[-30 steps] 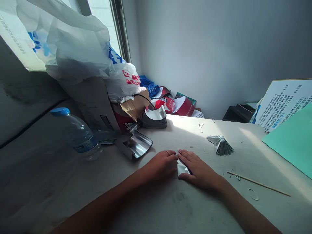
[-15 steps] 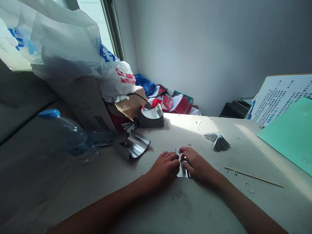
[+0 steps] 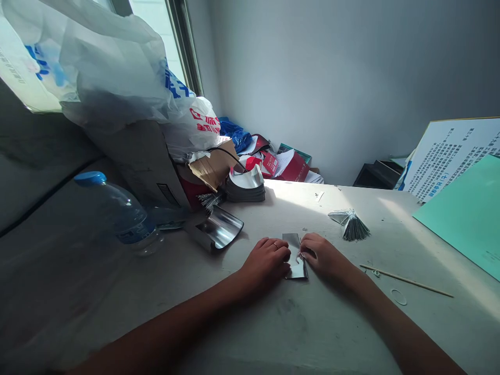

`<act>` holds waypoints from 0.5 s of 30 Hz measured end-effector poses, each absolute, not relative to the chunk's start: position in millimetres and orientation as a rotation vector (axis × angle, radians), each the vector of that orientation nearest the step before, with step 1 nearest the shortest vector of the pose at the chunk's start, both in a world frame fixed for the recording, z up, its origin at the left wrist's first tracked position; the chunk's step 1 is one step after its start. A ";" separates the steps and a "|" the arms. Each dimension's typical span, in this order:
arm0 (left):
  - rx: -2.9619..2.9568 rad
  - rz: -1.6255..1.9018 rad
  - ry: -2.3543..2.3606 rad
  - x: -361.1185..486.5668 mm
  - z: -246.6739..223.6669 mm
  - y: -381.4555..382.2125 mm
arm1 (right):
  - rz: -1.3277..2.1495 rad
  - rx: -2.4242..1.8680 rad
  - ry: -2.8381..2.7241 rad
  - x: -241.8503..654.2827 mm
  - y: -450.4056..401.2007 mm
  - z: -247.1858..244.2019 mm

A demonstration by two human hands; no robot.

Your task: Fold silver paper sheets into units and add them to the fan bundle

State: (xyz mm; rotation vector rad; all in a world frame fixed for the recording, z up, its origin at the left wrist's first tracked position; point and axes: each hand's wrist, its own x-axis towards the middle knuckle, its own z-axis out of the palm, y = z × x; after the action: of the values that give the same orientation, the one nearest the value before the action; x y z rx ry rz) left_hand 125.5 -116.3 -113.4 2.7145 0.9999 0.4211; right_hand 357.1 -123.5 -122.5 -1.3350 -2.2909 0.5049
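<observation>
A rectangular sheet of silver foil [image 3: 296, 256] was observed lying flat on a pale, scuffed table [image 3: 332, 333], at lower centre of the frame, between the two hands. Its surface was mirror-bright and dark with reflections, its edges straight; a crease or fold near the lower part could not be told clearly. The left hand [image 3: 265, 264], with a ring [image 3: 275, 244] on one finger, was placed against the sheet's left edge, its fingers curled. The right hand [image 3: 324, 256] was placed against the right edge, its fingertips [image 3: 303, 252] laid over the foil. The hands were held close together and were pressed down on the table; whether the foil was pinched could not be told. A curved foil sheet [image 3: 219, 228] was seen left of the hands, and a fan-shaped bundle of foil strips [image 3: 353, 228] to the right. A thin wooden stick [image 3: 406, 280] and a rubber band [image 3: 398, 297] lay at lower right.
</observation>
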 end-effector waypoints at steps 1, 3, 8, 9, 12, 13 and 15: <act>2.715 0.422 0.995 125.4 -113.4 -116.1 | 0.498 -1.348 -2.294 357.5 -123.7 -122.1; 2.714 0.427 0.986 125.3 -114.8 -115.3 | 0.465 -1.374 -2.310 357.8 -124.9 -120.1; 2.714 0.444 0.968 124.4 -119.4 -113.4 | 0.413 -1.445 -2.339 358.5 -129.0 -112.9; 2.717 0.447 0.964 124.1 -119.4 -113.4 | 0.422 -1.470 -2.331 359.1 -128.8 -111.9; 2.719 0.453 0.956 122.3 -117.0 -114.9 | 0.461 -1.511 -2.334 362.7 -125.9 -110.9; 2.717 0.453 0.952 121.6 -115.6 -115.7 | 0.474 -1.506 -2.348 364.3 -124.5 -111.0; 2.716 0.447 0.938 120.4 -112.5 -117.6 | 0.497 -1.487 -2.375 367.5 -122.2 -111.5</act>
State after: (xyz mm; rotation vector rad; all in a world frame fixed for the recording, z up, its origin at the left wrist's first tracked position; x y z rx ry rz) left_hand 120.4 -117.6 -112.5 2.7158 0.9378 0.4473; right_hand 367.5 -122.2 -111.5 -1.4868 -2.3745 0.4970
